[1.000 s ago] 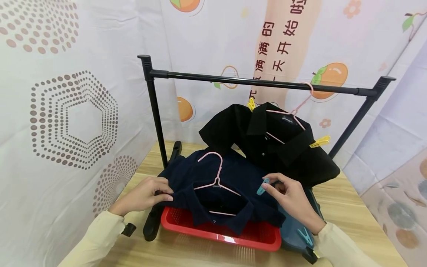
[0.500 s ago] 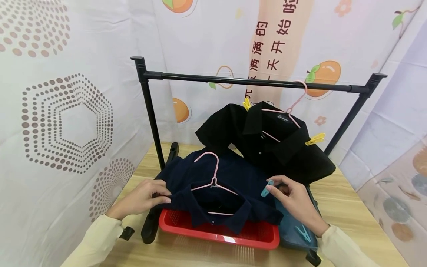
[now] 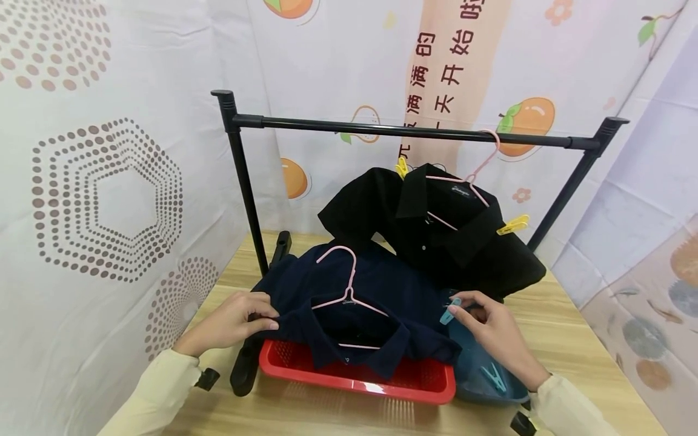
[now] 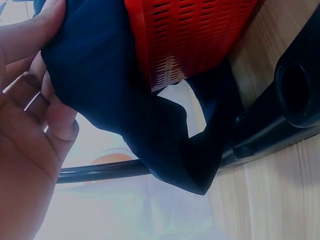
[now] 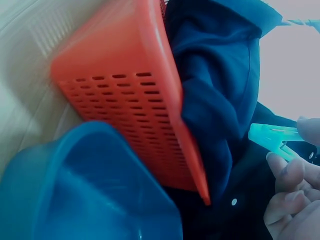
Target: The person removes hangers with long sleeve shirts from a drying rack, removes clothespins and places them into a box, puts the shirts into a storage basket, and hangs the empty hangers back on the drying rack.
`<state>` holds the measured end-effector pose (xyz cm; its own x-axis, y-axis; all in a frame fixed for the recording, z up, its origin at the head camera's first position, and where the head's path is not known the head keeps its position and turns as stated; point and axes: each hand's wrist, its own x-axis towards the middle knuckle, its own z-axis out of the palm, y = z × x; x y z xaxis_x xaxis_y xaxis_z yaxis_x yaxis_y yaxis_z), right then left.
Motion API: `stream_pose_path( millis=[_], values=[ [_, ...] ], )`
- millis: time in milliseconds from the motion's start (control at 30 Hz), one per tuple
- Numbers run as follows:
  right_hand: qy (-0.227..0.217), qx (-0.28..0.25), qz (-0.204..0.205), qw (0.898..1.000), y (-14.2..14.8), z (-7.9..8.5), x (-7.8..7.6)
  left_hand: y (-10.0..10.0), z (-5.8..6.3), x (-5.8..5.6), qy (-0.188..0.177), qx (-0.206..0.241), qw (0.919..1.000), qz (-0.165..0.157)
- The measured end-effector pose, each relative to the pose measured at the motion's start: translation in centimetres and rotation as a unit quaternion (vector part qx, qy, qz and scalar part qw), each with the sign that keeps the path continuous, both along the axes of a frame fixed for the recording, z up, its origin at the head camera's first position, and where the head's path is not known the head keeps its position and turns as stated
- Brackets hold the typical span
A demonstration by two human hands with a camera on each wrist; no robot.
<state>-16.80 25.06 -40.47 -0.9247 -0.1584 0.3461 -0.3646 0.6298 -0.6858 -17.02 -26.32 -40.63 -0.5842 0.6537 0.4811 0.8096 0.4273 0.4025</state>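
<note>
A navy collared shirt (image 3: 382,272), threaded on a pink hanger (image 3: 351,284), lies over a red basket (image 3: 357,385). My left hand (image 3: 240,321) pinches the shirt's left edge between thumb and fingers, and the left wrist view shows navy cloth (image 4: 95,60) hanging from that grip. Off the shirt's right side, my right hand (image 3: 496,333) pinches a teal clothespin (image 3: 450,310) by its handle end. In the right wrist view the clothespin (image 5: 272,136) points toward the navy cloth (image 5: 215,95). The hanger's hook stands up, off the rail.
A black rack (image 3: 349,127) stands behind. From its rail hangs a black shirt (image 3: 447,242) on another pink hanger (image 3: 482,160), with yellow clothespins (image 3: 512,225) at its shoulders. Right of the basket sits a blue basin (image 3: 474,357) holding another teal clothespin (image 3: 494,378).
My right hand has moved right, away from the navy shirt, with the teal clothespin in its fingers. The left hand keeps its grip. The head view has shifted slightly.
</note>
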Motion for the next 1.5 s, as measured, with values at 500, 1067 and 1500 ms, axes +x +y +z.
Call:
stream_pose_path(
  millis=[500,1067,1500],
  values=[
    [-0.018,0.02,-0.021,0.999,1.6,-0.9,0.4,-0.3,-0.2,0.0,-0.004,-0.007,1.0,0.004],
    [-0.033,0.097,-0.043,0.994,4.2,-3.1,-0.2,-0.4,-0.6,-0.1,-0.002,-0.003,1.0,0.003],
    [-0.028,0.146,-0.05,0.988,5.8,-4.9,-0.8,-0.3,-0.4,-0.2,-0.002,0.0,1.0,-0.003]
  ],
)
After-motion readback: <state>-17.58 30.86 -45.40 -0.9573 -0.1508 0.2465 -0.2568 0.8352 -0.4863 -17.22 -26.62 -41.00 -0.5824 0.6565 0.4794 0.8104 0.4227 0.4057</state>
